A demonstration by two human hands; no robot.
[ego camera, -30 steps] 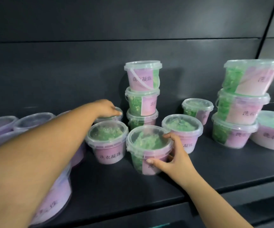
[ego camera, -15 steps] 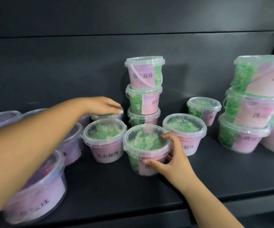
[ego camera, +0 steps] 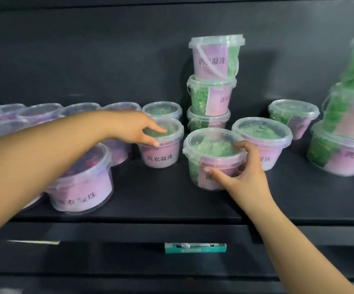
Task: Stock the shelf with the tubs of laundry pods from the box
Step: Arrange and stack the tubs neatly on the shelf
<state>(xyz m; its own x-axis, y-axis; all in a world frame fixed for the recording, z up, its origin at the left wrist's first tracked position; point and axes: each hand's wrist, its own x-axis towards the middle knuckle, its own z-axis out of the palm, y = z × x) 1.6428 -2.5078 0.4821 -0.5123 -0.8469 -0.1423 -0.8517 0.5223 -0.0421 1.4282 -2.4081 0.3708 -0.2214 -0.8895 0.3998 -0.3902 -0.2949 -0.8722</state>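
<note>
Clear tubs of laundry pods with pink labels stand on the dark shelf (ego camera: 155,200). My right hand (ego camera: 243,175) grips a green-pod tub (ego camera: 209,149) near the shelf's front, thumb on its label and fingers over the lid's right rim. My left hand (ego camera: 136,129) rests on the lid of another green-pod tub (ego camera: 161,149) to the left, fingers spread on its rim. A stack of three tubs (ego camera: 213,81) rises behind them. The box is not in view.
Purple-pod tubs line the left, the nearest one (ego camera: 82,183) at the front edge under my left forearm. More green tubs (ego camera: 261,141) (ego camera: 293,115) and a tall stack (ego camera: 350,124) fill the right. A teal price tag (ego camera: 195,248) sits on the shelf lip.
My left hand has drawn back from the rear tub onto the lid of the green tub in front of it. The view has shifted left and down. My right hand keeps its hold.
</note>
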